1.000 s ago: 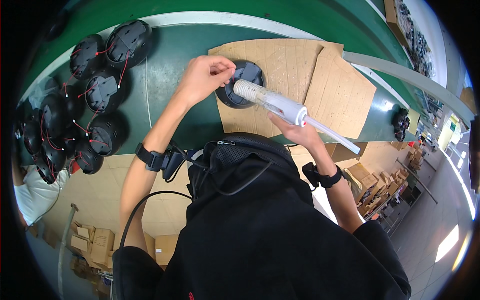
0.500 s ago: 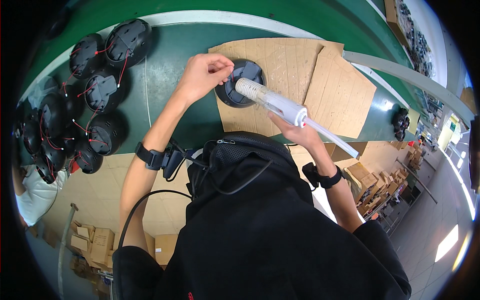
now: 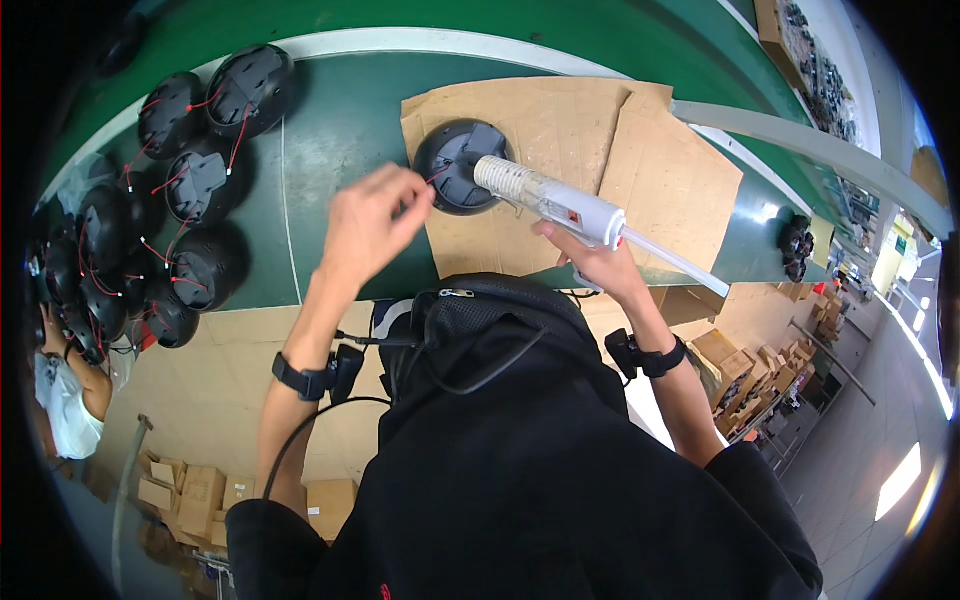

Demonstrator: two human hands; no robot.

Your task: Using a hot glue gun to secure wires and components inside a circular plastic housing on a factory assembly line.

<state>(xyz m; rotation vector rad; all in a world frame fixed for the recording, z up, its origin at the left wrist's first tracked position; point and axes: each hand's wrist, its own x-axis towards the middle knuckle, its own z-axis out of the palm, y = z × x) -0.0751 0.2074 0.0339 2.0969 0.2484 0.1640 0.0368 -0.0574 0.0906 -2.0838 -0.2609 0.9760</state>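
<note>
A round black housing (image 3: 448, 160) lies on the cardboard sheet with its inner side up. From it a thin red wire (image 3: 441, 174) runs toward my left hand (image 3: 377, 222), whose thumb and fingers are pinched at its end. My right hand (image 3: 598, 262) is closed around the grip of a white hot glue gun (image 3: 570, 212). Its ribbed front end points over the housing's middle, hiding the tip. A long translucent glue stick (image 3: 680, 262) sticks out of the gun's back toward the lower right.
Several similar black housings (image 3: 205, 185) with red wires stand at the left of the green table (image 3: 345, 130). Cardboard (image 3: 560, 120) covers the table's middle. Small black parts (image 3: 796, 247) lie at the right. Cartons (image 3: 200, 495) stand below, and another person's arm (image 3: 92, 385) shows at far left.
My left hand has drawn back from the housing's upper part, down and to the left. The glue gun stays over the housing. The other person's arm at far left has shifted.
</note>
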